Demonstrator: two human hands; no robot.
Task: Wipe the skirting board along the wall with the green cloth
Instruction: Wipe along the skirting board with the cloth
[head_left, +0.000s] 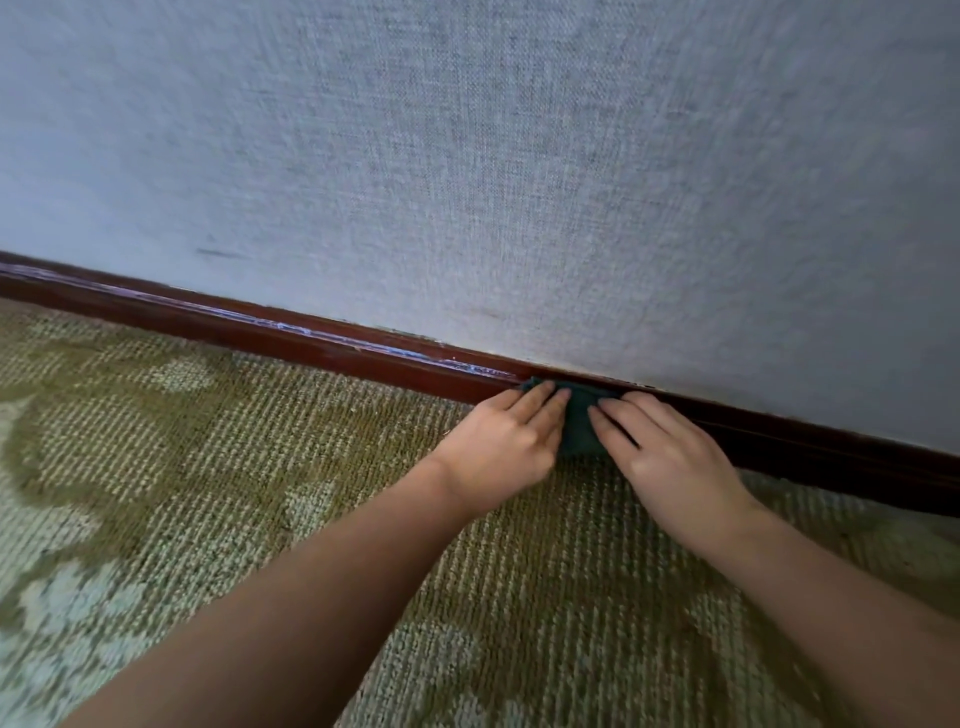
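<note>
Down at floor level I count one green cloth (579, 423), one skirting board (311, 340) and two hands, both bare. The skirting board is a dark reddish-brown strip along the foot of the wall (467, 156). It slants from upper left to lower right, with pale scratched streaks on its top edge to the left of the hands. The green cloth is dark and bunched small. It lies against the face of the board, its upper edge at the board's top lip and its lower edge down at the carpet (208, 467). Most of it is covered, so only a patch shows between the two hands.

The left hand (506, 441) lies flat on the left part of the cloth. Its fingers are straight and close together, tips pointing at the wall, pressing the cloth onto the board. The right hand (670, 452) does the same on the right part, fingers stretched out side by side, tips near the board's top edge. Neither hand curls round the cloth; both are spread flat and push on it. I cannot make out the thumbs. The two hands sit just beside each other without touching.

The one wall is grey with a woven texture and carries a single short dark mark (221, 253) above the board, far to the left. The one carpet is patterned in olive and pale green.
</note>
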